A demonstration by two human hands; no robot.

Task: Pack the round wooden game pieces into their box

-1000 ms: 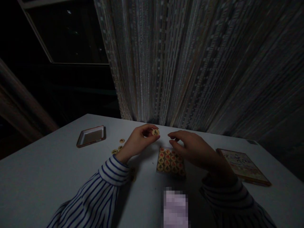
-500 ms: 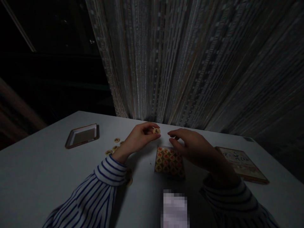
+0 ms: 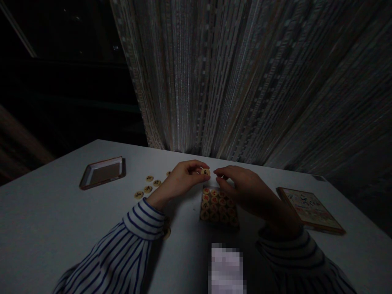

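a dim white surface (image 3: 45, 228) is seen from above, its far edge set against a ribbed curtain (image 3: 245, 81) and its left edge running off toward a dark room. one round game piece (image 3: 206, 172) is pinched between thumb and fingertips of the left hand (image 3: 180, 181), the grip closed on it and held just above the far edge of a small square box (image 3: 214, 208). the box is packed with like pieces in rows of four; part of it is covered by the right hand (image 3: 245, 190). that hand's fingers are curled close beside the held piece, and whether its grip holds anything cannot be told. four loose pieces (image 3: 148, 189) are counted left of the left wrist, a fifth is half hidden behind the hand, and one more lies by the striped cuff (image 3: 143, 216). one shallow lid (image 3: 102, 172) lies well apart at the far left, one flat printed board (image 3: 309, 210) near the right edge. wide bare room is left at the near left.
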